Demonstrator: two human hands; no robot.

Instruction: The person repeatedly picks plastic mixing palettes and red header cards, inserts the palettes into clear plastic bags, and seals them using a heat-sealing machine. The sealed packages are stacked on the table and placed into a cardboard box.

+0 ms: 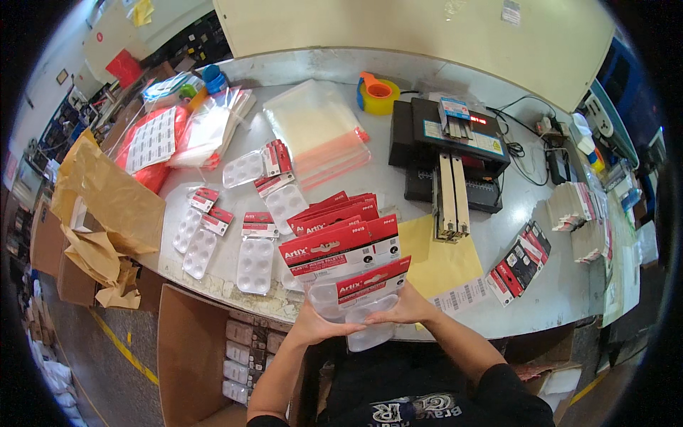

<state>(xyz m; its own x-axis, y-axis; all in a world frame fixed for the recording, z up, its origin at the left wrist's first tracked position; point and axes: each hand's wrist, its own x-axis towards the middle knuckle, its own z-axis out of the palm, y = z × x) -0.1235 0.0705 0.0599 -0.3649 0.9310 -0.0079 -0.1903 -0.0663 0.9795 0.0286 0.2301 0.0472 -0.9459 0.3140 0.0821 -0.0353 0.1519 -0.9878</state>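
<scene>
At the table's front edge I hold a stack of clear plastic paint palettes with red-and-black header cards. My left hand is closed round the left side of the stack, and my right hand grips its right side. Both thumbs lie across the front palette. Just left of the stack, a carded palette lies flat. Farther left are a pair of carded palettes, and behind them more lie overlapping. The lower palettes in my stack are partly hidden.
Clear bags lie at the back. A black machine with a feed rail stands right of them, near a tape roll. Yellow paper, loose cards and card stacks are right. A carton of packed palettes stands below left.
</scene>
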